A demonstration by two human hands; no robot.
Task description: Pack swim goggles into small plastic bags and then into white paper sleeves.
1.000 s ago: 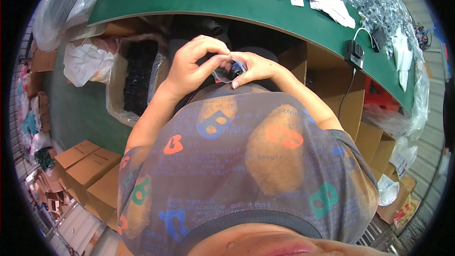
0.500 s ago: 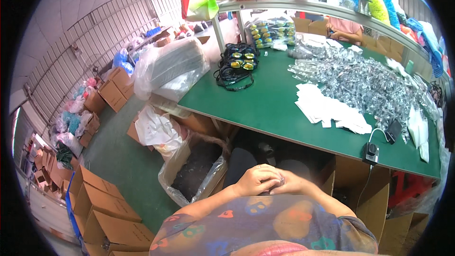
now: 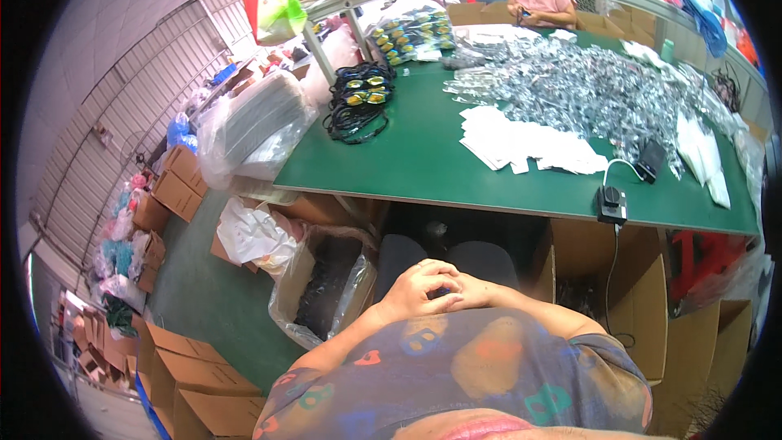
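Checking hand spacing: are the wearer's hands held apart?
No, the left hand meets the right hand in front of the patterned shirt.

No words can be read clearly. At the lower centre of the frame, the person's shirt bears coloured, letter-like shapes; at the lower left, cartons carry faint print — too small to read.

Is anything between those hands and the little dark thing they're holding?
Nothing visible does: the left hand and right hand close around the small dark thing, hiding most of it; I can't tell about wrapping.
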